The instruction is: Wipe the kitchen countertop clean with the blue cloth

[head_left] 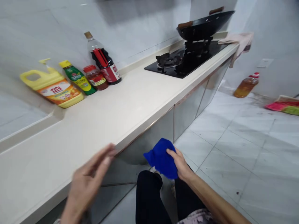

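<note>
A folded blue cloth [161, 158] is gripped in my right hand [179, 163], thumb on top, held over my legs in front of the cabinet doors. My left hand [90, 180] holds nothing; it hovers by the front edge of the cream countertop [112, 118], slightly blurred, with thumb and fingers apart. Whether its fingertips touch the counter edge, I cannot tell.
Along the wall stand a yellow detergent jug [56, 88], a green squeeze bottle [79, 79], a red-lidded jar [96, 77] and a dark sauce bottle [104, 60]. Farther off, a wok [205, 26] rests on the gas stove [171, 67]. An oil bottle [246, 85] is on the floor.
</note>
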Tool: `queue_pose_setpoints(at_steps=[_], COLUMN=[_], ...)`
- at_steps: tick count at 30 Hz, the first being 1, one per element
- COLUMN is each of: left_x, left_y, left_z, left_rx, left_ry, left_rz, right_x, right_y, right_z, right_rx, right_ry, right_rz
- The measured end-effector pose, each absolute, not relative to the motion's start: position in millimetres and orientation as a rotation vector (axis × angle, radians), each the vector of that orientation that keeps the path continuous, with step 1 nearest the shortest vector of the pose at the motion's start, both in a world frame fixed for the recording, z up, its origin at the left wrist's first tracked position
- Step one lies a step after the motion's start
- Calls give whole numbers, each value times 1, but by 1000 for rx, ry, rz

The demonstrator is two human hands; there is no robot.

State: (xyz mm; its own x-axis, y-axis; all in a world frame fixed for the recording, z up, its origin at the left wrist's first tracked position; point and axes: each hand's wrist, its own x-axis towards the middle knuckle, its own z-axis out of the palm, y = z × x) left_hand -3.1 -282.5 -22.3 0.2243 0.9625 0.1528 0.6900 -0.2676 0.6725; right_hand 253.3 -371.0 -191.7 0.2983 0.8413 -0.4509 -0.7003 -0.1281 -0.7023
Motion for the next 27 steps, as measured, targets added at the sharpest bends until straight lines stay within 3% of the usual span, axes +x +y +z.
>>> queue_pose_setpoints(at_steps=[6,12,17,27], left_x=[-55,-71,-73,-67], left_y=[-202,-189,-188,-187], left_z=[-23,-42,-44,-46], left_rx=[2652,2597,2656,2714], left_ry=[1719,1626,1580,1587], left_rz=[483,322,345,299], right_x=[342,385,388,351], right_y=[-325,-261,-230,-256], right_z=[-179,-172,-191,-182], right_rx=[-1338,-1540,-1696,-1918], right_ry=[-418,-841,-1040,-1440], right_rz=[697,187,19,-82])
